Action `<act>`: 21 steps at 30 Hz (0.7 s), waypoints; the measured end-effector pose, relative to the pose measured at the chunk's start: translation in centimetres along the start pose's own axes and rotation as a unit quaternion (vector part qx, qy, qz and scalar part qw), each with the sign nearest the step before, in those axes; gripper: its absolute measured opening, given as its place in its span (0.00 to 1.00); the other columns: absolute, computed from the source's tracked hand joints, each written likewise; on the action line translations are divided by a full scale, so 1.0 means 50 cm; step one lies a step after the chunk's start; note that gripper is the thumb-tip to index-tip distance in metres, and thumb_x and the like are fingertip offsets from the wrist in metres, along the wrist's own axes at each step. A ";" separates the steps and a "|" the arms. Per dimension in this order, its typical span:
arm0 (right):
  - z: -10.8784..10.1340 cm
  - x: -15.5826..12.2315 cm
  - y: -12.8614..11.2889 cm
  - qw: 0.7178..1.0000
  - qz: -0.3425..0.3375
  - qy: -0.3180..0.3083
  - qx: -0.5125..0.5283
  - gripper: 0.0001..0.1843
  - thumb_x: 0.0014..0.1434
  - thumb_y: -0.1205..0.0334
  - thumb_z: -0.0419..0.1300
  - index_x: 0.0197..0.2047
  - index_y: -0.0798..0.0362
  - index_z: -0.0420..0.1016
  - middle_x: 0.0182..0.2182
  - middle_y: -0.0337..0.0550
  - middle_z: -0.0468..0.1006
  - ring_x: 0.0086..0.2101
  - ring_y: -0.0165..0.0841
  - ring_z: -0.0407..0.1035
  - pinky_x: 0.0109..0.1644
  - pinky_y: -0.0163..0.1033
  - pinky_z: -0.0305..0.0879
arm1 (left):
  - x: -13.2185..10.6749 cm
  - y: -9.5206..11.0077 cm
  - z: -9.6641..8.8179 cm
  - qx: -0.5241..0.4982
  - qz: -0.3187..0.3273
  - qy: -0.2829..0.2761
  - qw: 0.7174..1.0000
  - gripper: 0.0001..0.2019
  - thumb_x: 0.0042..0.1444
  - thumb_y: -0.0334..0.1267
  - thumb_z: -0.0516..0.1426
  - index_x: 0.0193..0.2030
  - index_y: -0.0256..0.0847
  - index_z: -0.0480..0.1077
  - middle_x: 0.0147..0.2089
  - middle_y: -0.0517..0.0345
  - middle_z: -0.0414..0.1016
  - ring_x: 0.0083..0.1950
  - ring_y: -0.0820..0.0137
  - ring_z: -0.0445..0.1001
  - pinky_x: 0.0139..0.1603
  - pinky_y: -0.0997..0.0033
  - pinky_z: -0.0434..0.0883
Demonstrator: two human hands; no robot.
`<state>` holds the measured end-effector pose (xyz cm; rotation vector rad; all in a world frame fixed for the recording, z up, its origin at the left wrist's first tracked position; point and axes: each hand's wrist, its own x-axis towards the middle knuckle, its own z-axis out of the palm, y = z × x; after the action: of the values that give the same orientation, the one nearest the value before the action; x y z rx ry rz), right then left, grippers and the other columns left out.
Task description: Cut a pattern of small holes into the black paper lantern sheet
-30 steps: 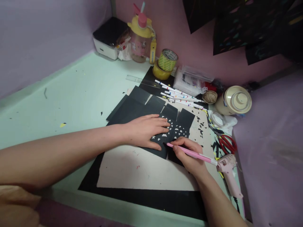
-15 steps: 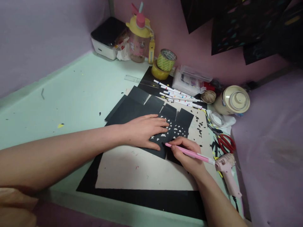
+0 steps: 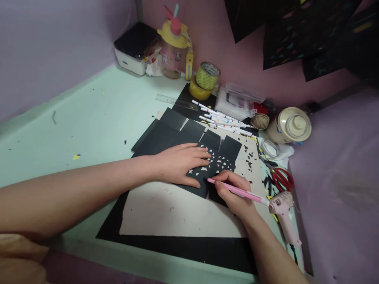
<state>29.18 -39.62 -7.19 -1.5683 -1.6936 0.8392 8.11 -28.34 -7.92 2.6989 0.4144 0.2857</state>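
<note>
My left hand [image 3: 183, 163] lies flat on a black card [image 3: 166, 136], fingers spread, partly covering a pattern of small cut-out holes. The card has slit flaps along its far edge. In my right hand [image 3: 237, 193] is a slim pink pen-style craft knife [image 3: 233, 188], pinched between thumb and fingers. Its tip points left and meets the card just right of my left thumb; the blade is too small to make out. Beneath the card lies a pale board [image 3: 166, 217], on top of a larger black sheet [image 3: 177, 248].
Black paper scraps [image 3: 250, 157] dot the board's right side. Beyond lie several white markers [image 3: 222, 118], a clear ruler [image 3: 168, 98] and tape rolls [image 3: 207, 77]. Red-handled scissors [image 3: 282, 179] and a pink glue gun [image 3: 284, 217] sit at right. A bottle [image 3: 173, 55] stands behind.
The knife tip and my right hand have shifted very slightly to the right. My left hand stays in place on the card.
</note>
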 end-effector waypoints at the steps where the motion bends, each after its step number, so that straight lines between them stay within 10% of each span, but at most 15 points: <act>1: 0.000 0.000 0.000 1.000 0.001 0.002 -0.001 0.06 0.56 0.63 0.59 0.30 0.51 0.77 0.27 0.39 0.79 0.27 0.32 0.72 0.30 0.34 0.65 | 0.000 0.000 0.000 0.000 0.000 -0.001 1.000 0.31 0.57 0.57 0.57 0.61 0.41 0.65 0.67 0.51 0.62 0.71 0.61 0.54 0.71 0.59 0.44; 21: 0.001 0.002 -0.004 1.000 -0.001 0.006 -0.006 0.06 0.55 0.64 0.58 0.28 0.52 0.75 0.24 0.38 0.76 0.25 0.30 0.69 0.28 0.33 0.63 | -0.001 0.000 0.001 -0.002 0.005 0.003 1.000 0.31 0.57 0.56 0.57 0.62 0.40 0.65 0.67 0.50 0.62 0.70 0.60 0.55 0.71 0.57 0.45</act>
<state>29.02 -39.54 -7.07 -1.5760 -1.6933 0.8181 8.10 -28.36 -7.96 2.6981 0.4026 0.2981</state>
